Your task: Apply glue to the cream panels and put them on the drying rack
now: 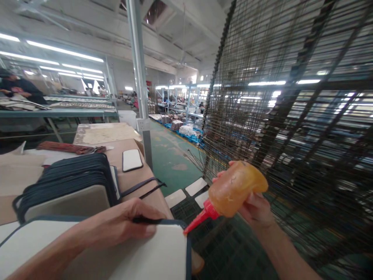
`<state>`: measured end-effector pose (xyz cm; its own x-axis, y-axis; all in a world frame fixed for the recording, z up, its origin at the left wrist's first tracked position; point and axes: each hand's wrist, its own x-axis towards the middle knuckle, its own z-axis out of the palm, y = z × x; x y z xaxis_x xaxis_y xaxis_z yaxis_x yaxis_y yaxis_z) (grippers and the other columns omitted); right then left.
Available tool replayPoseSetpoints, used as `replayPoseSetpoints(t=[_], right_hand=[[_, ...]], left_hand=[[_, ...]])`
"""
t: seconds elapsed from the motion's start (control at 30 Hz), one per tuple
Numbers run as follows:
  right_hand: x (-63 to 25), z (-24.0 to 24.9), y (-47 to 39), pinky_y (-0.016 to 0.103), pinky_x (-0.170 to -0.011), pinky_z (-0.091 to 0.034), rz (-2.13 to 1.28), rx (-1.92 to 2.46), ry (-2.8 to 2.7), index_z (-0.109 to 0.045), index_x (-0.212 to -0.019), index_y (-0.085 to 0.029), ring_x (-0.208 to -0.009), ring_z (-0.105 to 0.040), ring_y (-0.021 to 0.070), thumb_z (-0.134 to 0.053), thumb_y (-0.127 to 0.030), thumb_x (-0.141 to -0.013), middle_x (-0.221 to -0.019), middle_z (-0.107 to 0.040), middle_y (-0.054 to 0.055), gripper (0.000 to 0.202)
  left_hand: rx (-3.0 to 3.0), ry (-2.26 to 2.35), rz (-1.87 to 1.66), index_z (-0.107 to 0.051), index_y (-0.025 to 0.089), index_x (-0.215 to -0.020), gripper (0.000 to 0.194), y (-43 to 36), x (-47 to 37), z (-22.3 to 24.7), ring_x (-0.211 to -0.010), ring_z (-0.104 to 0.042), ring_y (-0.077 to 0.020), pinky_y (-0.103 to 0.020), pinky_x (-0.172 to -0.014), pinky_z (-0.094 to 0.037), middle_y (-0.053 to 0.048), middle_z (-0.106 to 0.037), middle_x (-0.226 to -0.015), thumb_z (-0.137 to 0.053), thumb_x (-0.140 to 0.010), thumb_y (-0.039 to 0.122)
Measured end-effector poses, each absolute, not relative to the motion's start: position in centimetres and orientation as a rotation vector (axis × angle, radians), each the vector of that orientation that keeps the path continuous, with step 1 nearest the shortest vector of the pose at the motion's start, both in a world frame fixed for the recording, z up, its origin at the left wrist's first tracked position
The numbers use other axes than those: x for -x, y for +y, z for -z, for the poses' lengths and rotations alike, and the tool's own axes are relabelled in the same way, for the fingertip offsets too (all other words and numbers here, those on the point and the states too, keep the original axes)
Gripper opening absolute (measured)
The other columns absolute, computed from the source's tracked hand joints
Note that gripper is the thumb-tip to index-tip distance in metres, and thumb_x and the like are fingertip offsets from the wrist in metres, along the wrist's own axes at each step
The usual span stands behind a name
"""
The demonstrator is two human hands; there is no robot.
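Observation:
A white panel with dark blue edging [157, 252] lies low in the view, and my left hand [131, 221] pinches its upper edge, thumb on the white face. My right hand [253, 206] is wrapped round an amber squeeze bottle [233, 186], tilted down to the left. Its red nozzle tip is at the panel's upper right corner, on or very near the dark edging. Left of my hands, a thick stack of dark-edged panels [75, 182] stands on the table.
A small white dark-edged piece [131, 160] and dark strips lie on the brown table [125, 146]. A metal post [140, 77] rises behind it. Tall wire racks [247, 97] fill the right side. Pale pieces [196, 186] lie low beyond the table edge. A person [21, 87] is far left.

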<state>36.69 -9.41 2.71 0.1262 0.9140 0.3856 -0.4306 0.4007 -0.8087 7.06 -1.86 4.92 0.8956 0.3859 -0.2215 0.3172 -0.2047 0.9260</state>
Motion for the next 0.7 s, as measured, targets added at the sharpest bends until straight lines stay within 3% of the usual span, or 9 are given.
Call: replayPoseSetpoints(t=[0.17, 0.37, 0.57, 0.7], right_hand=[[-36.6, -2.4, -10.0, 0.056, -0.096, -0.045, -1.029, 0.633, -1.007, -0.051, -0.125, -0.032, -0.105, -0.064, 0.0346, -0.082, -0.045, -0.059, -0.110, -0.070, 0.008, 0.074], [-36.6, -1.6, -10.6, 0.045, -0.089, -0.052, -0.991, 0.626, -0.979, -0.051, -0.124, -0.035, -0.103, -0.065, 0.0282, -0.083, -0.043, -0.060, -0.109, -0.070, 0.003, 0.072], [-36.0, -1.5, -11.2, 0.053, -0.096, -0.045, -1.020, 0.646, -0.964, -0.050, -0.126, -0.035, -0.108, -0.062, 0.0325, -0.082, -0.043, -0.059, -0.112, -0.069, 0.004, 0.074], [-35.8, -1.2, -11.4, 0.058, -0.102, -0.038, -1.034, 0.705, -0.973, -0.053, -0.125, -0.032, -0.115, -0.057, 0.0365, -0.081, -0.047, -0.058, -0.117, -0.068, 0.009, 0.073]], left_hand=[[-1.754, 0.540, -0.092, -0.074, 0.018, -0.101, 0.032, -1.7, -6.8, -4.8, -0.083, -0.063, -0.0194, -0.020, -0.071, -0.045, -0.002, -0.072, -0.093, -0.056, -0.086, 0.040], [-1.651, 0.518, -0.121, -0.074, 0.016, -0.102, 0.032, -1.5, -6.8, -4.5, -0.077, -0.065, -0.0158, -0.017, -0.068, -0.046, -0.002, -0.074, -0.090, -0.058, -0.085, 0.039], [-1.620, 0.558, -0.185, -0.074, 0.012, -0.096, 0.037, -0.9, -6.5, -3.2, -0.071, -0.066, -0.0161, -0.015, -0.061, -0.045, 0.002, -0.074, -0.082, -0.059, -0.079, 0.041], [-1.571, 0.566, -0.188, -0.071, 0.011, -0.105, 0.041, 0.0, -6.2, -2.4, -0.074, -0.068, -0.0188, -0.018, -0.061, -0.046, -0.001, -0.074, -0.089, -0.058, -0.079, 0.038]])
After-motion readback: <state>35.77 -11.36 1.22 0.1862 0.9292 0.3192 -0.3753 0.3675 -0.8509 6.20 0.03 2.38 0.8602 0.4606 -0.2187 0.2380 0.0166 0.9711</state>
